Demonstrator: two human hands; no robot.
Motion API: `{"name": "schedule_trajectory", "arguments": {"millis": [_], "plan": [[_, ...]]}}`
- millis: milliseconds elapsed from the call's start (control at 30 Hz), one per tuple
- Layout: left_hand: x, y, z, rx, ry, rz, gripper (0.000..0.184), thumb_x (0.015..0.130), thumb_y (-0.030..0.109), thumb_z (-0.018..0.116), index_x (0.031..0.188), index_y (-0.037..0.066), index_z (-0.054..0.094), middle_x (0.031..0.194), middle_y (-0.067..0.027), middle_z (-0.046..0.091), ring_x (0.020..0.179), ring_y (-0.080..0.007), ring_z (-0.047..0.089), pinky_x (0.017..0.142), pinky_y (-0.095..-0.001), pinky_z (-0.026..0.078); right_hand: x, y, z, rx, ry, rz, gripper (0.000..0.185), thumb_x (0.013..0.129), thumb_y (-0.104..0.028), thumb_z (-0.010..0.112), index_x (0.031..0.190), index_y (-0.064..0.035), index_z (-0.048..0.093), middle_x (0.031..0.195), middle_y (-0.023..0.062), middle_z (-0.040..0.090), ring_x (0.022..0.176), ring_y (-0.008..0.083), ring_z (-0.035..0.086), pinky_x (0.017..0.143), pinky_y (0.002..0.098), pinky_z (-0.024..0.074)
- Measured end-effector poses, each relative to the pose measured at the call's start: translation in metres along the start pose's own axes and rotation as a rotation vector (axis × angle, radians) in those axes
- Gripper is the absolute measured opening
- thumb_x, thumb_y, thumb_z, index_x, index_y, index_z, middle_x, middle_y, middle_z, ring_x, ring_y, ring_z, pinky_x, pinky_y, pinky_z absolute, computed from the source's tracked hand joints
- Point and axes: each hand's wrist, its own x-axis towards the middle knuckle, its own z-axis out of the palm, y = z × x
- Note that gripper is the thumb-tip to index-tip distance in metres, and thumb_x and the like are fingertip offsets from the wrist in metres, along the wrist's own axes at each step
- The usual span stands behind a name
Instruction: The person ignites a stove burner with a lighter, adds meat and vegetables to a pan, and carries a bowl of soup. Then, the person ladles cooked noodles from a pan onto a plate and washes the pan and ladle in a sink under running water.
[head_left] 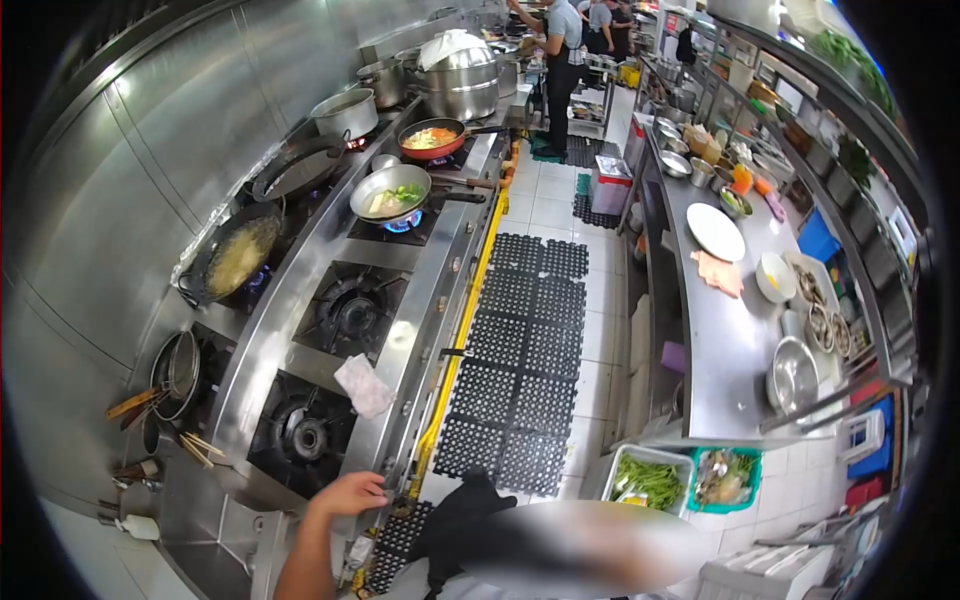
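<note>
My left hand (350,494) reaches in from the bottom, over the front corner of the steel stove (290,355). Its fingers are loosely bent and slightly apart, with nothing visible in them. The nearest burner (303,436) is unlit, just beyond the hand. A folded pale cloth (364,386) lies on the stove's front ledge. Farther along, a long-handled pan (388,196) with greens and liquid sits over a blue flame. Behind it stands a red pan (432,139) of orange and pale food. My right hand does not show; a blurred patch covers the bottom middle.
A wok (236,252) of bubbling oil stands at the back left, near pots and a large steamer (460,85). Black rubber mats (515,360) cover the aisle. The right counter (720,345) holds a white plate (715,232) and bowls. Several people (562,60) stand far back.
</note>
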Motion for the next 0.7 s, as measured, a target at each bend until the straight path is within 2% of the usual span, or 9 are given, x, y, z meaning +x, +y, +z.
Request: {"name": "schedule_trajectory", "arguments": {"millis": [100, 167, 200, 267, 400, 467, 500, 600, 700], "plan": [[0.072, 0.025, 0.026, -0.134, -0.089, 0.109, 0.048, 0.084, 0.024, 0.073, 0.122, 0.001, 0.055, 0.113, -0.0138, 0.064, 0.096, -0.0189, 0.064, 0.086, -0.0302, 0.050, 0.071, 0.013, -0.112, 1.162, 0.254, 0.468, 0.023, 0.091, -0.023, 0.056, 0.100, -0.0022, 0.063, 0.083, 0.0132, 0.069, 0.063, 0.0227, 0.067, 0.054, 0.0332, 0.0527], [0.111, 0.080, 0.023, -0.814, -0.241, 0.032, 0.045, 0.086, 0.020, 0.071, 0.123, -0.001, 0.054, 0.112, -0.0105, 0.065, 0.099, -0.0164, 0.062, 0.089, -0.0300, 0.049, 0.084, 0.003, -0.204, 1.205, 0.289, 0.422, 0.022, 0.092, -0.021, 0.056, 0.101, -0.0013, 0.062, 0.081, 0.0117, 0.068, 0.062, 0.0209, 0.066, 0.053, 0.0318, 0.0520], [0.142, 0.082, 0.026, -0.825, -0.237, 0.041, 0.045, 0.086, 0.020, 0.071, 0.123, -0.001, 0.054, 0.112, -0.0105, 0.065, 0.099, -0.0164, 0.062, 0.089, -0.0300, 0.049, 0.093, 0.006, -0.238, 1.259, 0.334, 0.373, 0.021, 0.092, -0.019, 0.056, 0.102, -0.0004, 0.060, 0.080, 0.0102, 0.067, 0.061, 0.0190, 0.065, 0.051, 0.0305, 0.0513], [0.219, 0.076, 0.029, -0.238, -0.059, 0.162, 0.046, 0.087, 0.028, 0.070, 0.121, 0.002, 0.056, 0.110, -0.0130, 0.065, 0.098, -0.0195, 0.063, 0.086, -0.0324, 0.050, 0.116, 0.029, -0.254, 1.297, 0.297, 0.354, 0.021, 0.092, -0.018, 0.056, 0.103, -0.0010, 0.060, 0.078, 0.0102, 0.067, 0.060, 0.0190, 0.064, 0.049, 0.0310, 0.0502], [0.312, 0.159, 0.009, -0.409, -0.067, 0.098, 0.040, 0.089, 0.028, 0.066, 0.119, 0.003, 0.057, 0.108, -0.0131, 0.065, 0.098, -0.0196, 0.063, 0.086, -0.0334, 0.051, 0.144, 0.093, -0.278, 1.304, 0.026, 0.552, 0.020, 0.092, -0.017, 0.056, 0.105, -0.0017, 0.059, 0.075, 0.0103, 0.065, 0.060, 0.0185, 0.063, 0.042, 0.0326, 0.0472], [0.343, 0.204, -0.003, 0.168, 0.182, 0.467, 0.036, 0.090, 0.027, 0.065, 0.116, 0.003, 0.058, 0.106, -0.0126, 0.066, 0.096, -0.0186, 0.063, 0.084, -0.0320, 0.051, 0.188, 0.167, -0.222, 1.072, 0.126, 0.376, 0.019, 0.091, -0.016, 0.056, 0.103, -0.0012, 0.060, 0.074, 0.0101, 0.065, 0.058, 0.0186, 0.062, 0.042, 0.0325, 0.0466], [0.366, 0.221, -0.008, -0.052, 0.048, 0.415, 0.036, 0.090, 0.027, 0.065, 0.115, 0.002, 0.058, 0.105, -0.0125, 0.066, 0.094, -0.0183, 0.063, 0.083, -0.0317, 0.051, 0.209, 0.201, -0.199, 0.950, 0.186, 0.302, 0.019, 0.091, -0.016, 0.057, 0.102, -0.0009, 0.060, 0.074, 0.0100, 0.065, 0.057, 0.0186, 0.061, 0.041, 0.0324, 0.0463], [0.431, 0.274, -0.023, -0.383, -0.126, 0.230, 0.037, 0.089, 0.027, 0.067, 0.113, 0.000, 0.058, 0.101, -0.0134, 0.067, 0.089, -0.0184, 0.065, 0.079, -0.0312, 0.051, 0.221, 0.181, -0.374, 1.506, 0.193, 0.685, 0.018, 0.091, -0.016, 0.057, 0.097, 0.0003, 0.062, 0.072, 0.0095, 0.064, 0.054, 0.0179, 0.059, 0.042, 0.0320, 0.0462], [0.481, 0.318, -0.037, -0.073, -0.045, 0.349, 0.039, 0.090, 0.028, 0.066, 0.116, 0.000, 0.057, 0.104, -0.0122, 0.066, 0.096, -0.0194, 0.063, 0.086, -0.0325, 0.050, 0.319, 0.234, -0.437, 1.271, 0.220, 0.462, 0.021, 0.091, -0.018, 0.057, 0.097, 0.0007, 0.063, 0.073, 0.0087, 0.065, 0.055, 0.0177, 0.059, 0.045, 0.0327, 0.0477]]}}
